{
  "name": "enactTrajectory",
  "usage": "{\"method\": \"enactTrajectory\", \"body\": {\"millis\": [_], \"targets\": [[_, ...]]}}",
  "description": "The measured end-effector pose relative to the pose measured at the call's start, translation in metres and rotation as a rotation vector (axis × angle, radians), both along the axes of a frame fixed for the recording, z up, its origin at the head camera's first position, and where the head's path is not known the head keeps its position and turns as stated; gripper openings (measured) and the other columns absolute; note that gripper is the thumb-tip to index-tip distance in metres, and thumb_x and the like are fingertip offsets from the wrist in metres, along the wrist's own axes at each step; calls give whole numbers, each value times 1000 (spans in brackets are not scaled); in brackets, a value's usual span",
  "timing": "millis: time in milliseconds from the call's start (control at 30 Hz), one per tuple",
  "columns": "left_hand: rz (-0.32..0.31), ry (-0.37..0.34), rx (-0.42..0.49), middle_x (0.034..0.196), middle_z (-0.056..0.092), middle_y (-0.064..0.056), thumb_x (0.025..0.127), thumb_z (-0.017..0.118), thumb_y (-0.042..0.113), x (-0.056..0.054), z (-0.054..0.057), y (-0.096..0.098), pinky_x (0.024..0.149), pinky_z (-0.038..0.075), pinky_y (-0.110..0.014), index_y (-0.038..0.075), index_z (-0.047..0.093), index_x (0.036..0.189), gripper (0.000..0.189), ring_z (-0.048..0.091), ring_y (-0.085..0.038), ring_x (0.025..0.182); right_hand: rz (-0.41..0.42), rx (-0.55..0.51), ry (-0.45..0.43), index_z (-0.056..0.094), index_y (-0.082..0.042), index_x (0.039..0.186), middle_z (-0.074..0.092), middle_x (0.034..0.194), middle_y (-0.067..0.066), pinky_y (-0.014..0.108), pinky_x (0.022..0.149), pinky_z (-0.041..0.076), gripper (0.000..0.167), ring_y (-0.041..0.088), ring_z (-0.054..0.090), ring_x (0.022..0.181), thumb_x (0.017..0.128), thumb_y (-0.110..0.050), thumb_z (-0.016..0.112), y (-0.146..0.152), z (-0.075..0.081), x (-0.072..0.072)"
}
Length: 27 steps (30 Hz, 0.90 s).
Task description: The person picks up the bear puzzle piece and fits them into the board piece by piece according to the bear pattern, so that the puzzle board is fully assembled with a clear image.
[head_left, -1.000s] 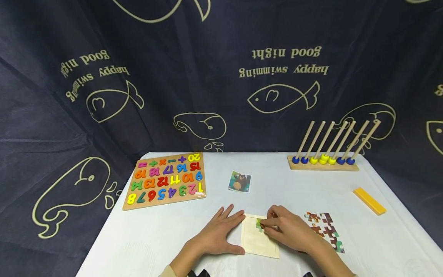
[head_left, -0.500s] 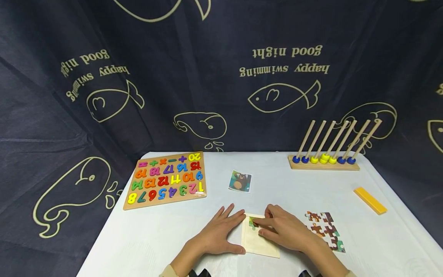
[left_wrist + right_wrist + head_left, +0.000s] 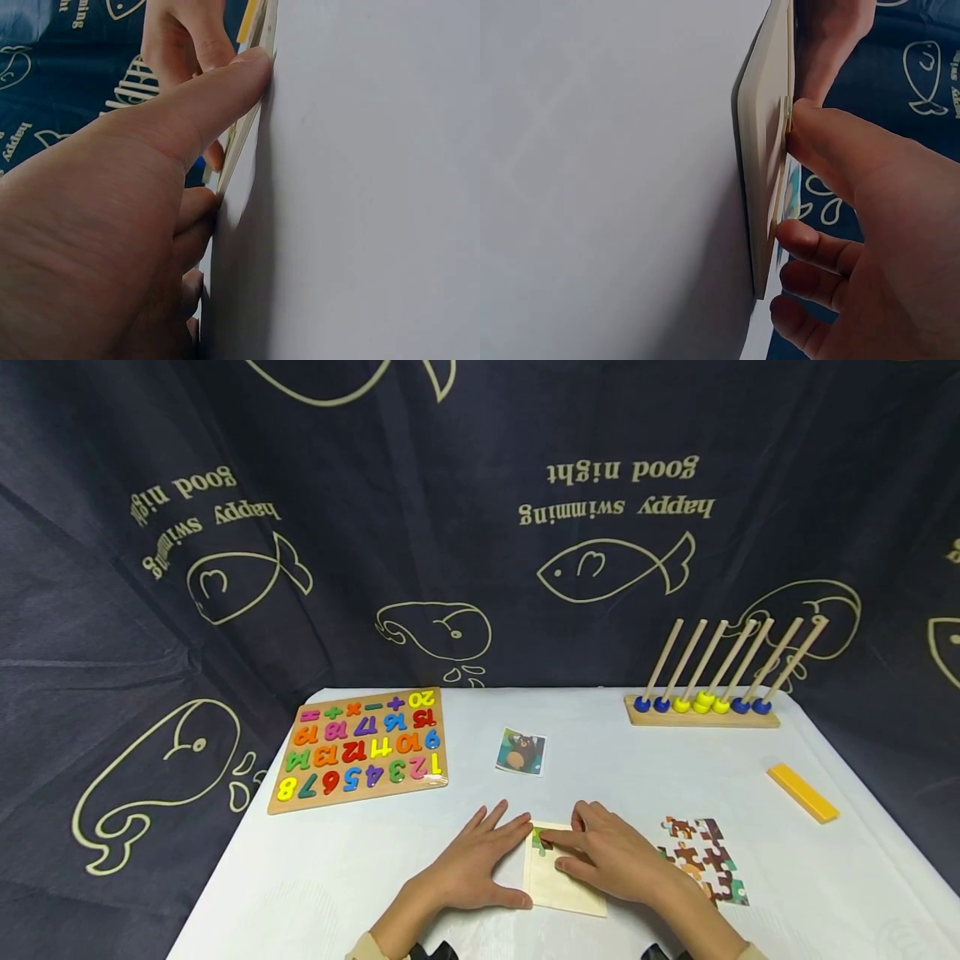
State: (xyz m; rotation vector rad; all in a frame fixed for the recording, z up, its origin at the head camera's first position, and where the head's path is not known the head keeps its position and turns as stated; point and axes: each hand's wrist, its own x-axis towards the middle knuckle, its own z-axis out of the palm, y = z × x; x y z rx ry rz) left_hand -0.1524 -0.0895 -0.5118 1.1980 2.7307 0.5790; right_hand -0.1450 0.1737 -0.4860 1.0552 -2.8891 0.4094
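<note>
A shallow, pale wooden puzzle tray (image 3: 566,889) lies near the table's front. In its far left corner sits a green and brown jigsaw piece (image 3: 539,845), partly covered by a finger. My left hand (image 3: 472,867) is spread along the tray's left edge, index fingertip at the far corner and thumb (image 3: 232,82) at the near one. The index finger of my right hand (image 3: 618,858) reaches out straight and presses on the jigsaw piece. Its thumb hovers over the tray floor, and the other fingers (image 3: 810,274) are loosely bent.
Several loose jigsaw pieces (image 3: 716,858) lie right of the tray, partly behind my right forearm. Beyond the tray is a bear picture card (image 3: 521,753). A number board (image 3: 347,764) stands far left, a peg stand with beads (image 3: 701,719) far right, a yellow block (image 3: 802,792) nearer.
My right hand has slid the jigsaw piece leftward across the tray into its far left corner, its index finger straightening onto the piece. My left hand has stayed at the tray's edge.
</note>
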Motion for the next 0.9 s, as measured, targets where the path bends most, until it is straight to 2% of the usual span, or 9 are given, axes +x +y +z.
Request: {"method": "enactTrajectory", "body": {"millis": [133,333,467,567,767,900], "targets": [[2,-6,-3,155,26,7,77,55,75,1,2,0,115,7,-49,15,30,152,99,8,-26,145,-38,-31,14,64,-35,127,39,87,-13,22,60,34,38,7,34,73,91,-45,63,1,1,-1],[2,2,-5,155,27,5,76,57,75,1,3,1,115,8,-49,14,32,151,99,9,-27,145,-188,-169,103,73,-26,112,46,80,-20,21,54,40,25,-1,41,64,89,-36,68,9,8,-5],[3,16,-5,155,26,6,76,58,75,-1,4,1,115,8,-48,14,33,150,100,9,-27,145,-237,-321,51,74,-22,107,51,83,-24,22,56,44,19,-2,47,67,89,-27,70,20,13,-8],[2,34,-2,156,25,6,76,57,75,-3,4,2,115,9,-48,14,34,150,99,10,-27,145,-266,-390,-10,73,-21,108,56,89,-24,23,60,48,19,-2,52,73,89,-24,70,29,17,-11],[-3,33,20,155,27,6,75,57,76,-1,-1,0,114,10,-50,18,29,152,100,11,-27,145,-299,-391,-109,71,-21,112,62,99,-16,26,68,51,22,0,55,83,91,-26,68,44,16,-11],[-25,23,13,156,23,7,79,53,75,1,-5,0,113,11,-54,30,26,153,91,9,-28,145,-307,-387,-122,71,-21,113,63,100,-13,26,67,51,23,0,55,83,91,-28,67,53,14,-7]]}}
